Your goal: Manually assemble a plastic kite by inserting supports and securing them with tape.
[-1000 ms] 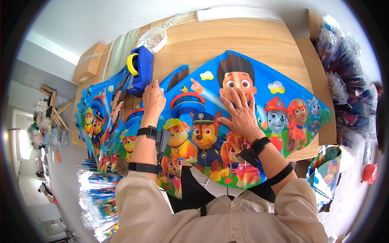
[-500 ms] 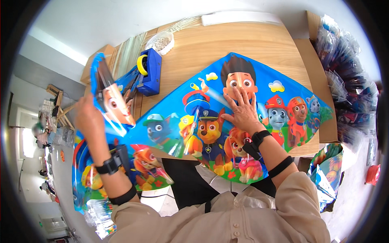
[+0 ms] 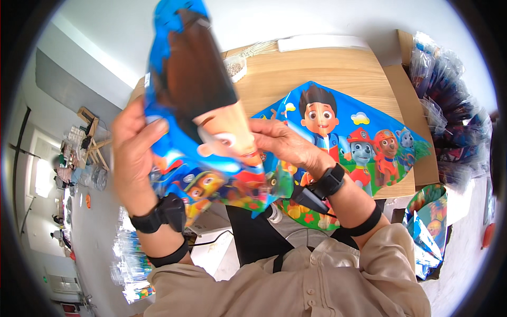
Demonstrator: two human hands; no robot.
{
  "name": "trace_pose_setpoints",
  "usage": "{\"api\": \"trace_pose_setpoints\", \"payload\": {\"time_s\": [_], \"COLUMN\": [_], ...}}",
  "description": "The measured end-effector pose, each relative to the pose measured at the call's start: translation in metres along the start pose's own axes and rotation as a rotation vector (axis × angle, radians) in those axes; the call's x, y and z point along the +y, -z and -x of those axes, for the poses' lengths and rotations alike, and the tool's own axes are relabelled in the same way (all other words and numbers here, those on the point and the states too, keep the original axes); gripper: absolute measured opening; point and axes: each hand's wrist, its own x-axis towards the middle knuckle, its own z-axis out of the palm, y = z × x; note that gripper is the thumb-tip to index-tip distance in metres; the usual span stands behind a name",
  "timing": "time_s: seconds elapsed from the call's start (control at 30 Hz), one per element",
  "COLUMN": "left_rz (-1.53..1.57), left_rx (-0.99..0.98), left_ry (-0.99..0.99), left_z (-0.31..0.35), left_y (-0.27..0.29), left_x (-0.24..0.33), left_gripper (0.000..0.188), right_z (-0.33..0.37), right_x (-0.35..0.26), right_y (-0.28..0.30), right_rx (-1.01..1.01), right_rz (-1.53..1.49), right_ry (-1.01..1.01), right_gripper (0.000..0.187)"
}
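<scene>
Pale wood makes up the table (image 3: 332, 63), set against a white wall, and I watch it all from above through the head camera. From here I have the left hand (image 3: 136, 153) closed on the left edge of the raised sheet (image 3: 203, 74), its thumb laid over the printed face. With the right hand (image 3: 285, 143) I pinch the opposite edge, fingers drawn together. Gripping both sides presumably stops such thin, shiny film from folding on itself; its lower part looks crumpled and blurred all the same. I have this sheet up off the table, picture side toward me, its top rising past the far edge.

Beneath my right forearm lies the flat sheet (image 3: 388, 127), spread on the table with its lower edge hanging over the front, probably because it is wide and this keeps it within easy reach. Its left part is hidden from me. Farther out, the tub (image 3: 236, 67) of small pale pieces sits near the back, partly covered by the raised sheet, with thin sticks (image 3: 259, 48) just behind; both seem parked there to leave working room. At the right, bagged packs (image 3: 457, 111) are heaped beside a carton (image 3: 397, 79), apparently stacked out of the way.
</scene>
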Motion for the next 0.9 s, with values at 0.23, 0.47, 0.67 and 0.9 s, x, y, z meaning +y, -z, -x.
{"api": "trace_pose_setpoints", "payload": {"time_s": [0.23,0.47,0.67,0.9], "left_rz": [-0.401,-0.469,-0.432,-0.411], "left_rx": [0.151,0.348,0.400,0.361], "left_ry": [-0.066,-0.199,-0.150,-0.212], "left_z": [-0.013,0.026,0.065,0.102], "left_y": [-0.032,0.046,0.082,0.110], "left_x": [-0.015,0.035,0.047,0.050], "left_gripper": [0.026,0.028,0.036,0.039], "right_z": [0.027,0.106,0.100,0.070], "right_x": [0.019,0.105,0.101,0.123], "right_y": [-0.037,0.019,0.015,0.016], "right_rx": [0.073,0.996,0.454,-0.022], "right_rz": [-0.232,1.092,1.438,1.761], "right_ry": [-0.038,-0.349,-0.283,-0.168], "right_gripper": [0.022,0.034,0.042,0.005]}}
